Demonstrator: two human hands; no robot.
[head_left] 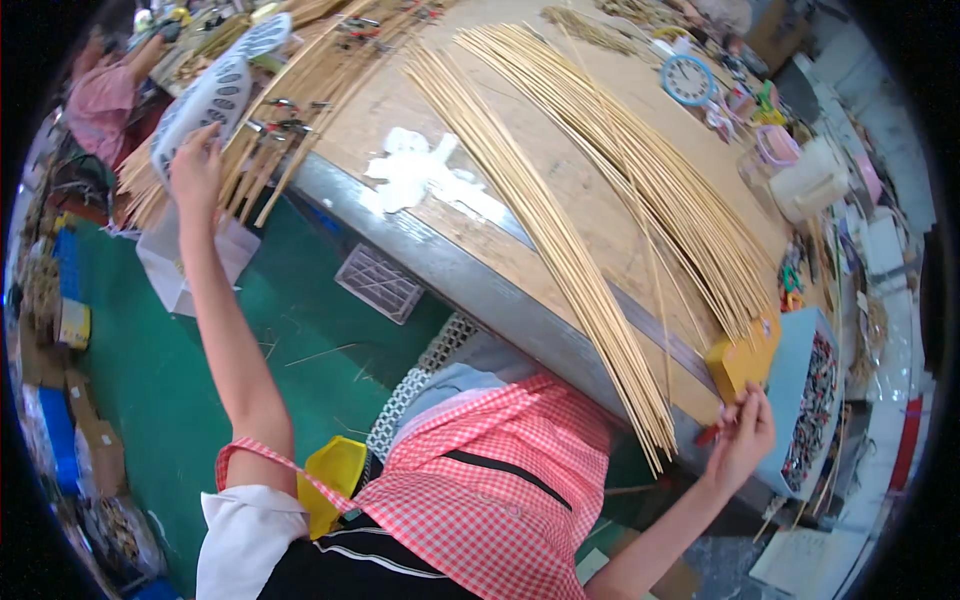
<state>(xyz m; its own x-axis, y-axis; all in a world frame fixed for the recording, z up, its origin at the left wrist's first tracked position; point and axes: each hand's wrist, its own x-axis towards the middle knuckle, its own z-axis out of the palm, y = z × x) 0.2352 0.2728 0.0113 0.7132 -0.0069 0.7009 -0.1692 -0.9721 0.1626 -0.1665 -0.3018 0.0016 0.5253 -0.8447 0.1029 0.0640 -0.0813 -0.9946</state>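
My left hand point(197, 168) reaches out to the far left, its fingers closed on the near end of a white plastic piece with dark oval holes point(222, 100), which looks like a basket side. Below that hand sits a pale open box point(190, 262). At the right, my right hand point(742, 432) is pinched at the near edge of a yellow block point(742, 358); what the fingertips hold, if anything, is too small to make out. A small red piece point(708, 435) shows beside those fingers. Two bundles of thin bamboo sticks point(555, 225) point(650, 170) lie across the table.
The wooden table point(375, 105) has a metal front edge. White cut-outs point(415, 170) lie on it. More sticks with clamps point(285, 125) are at the far left. A blue bin of small parts point(800, 400) stands right, a round blue clock point(687, 80) behind. A crate point(380, 283) sits below.
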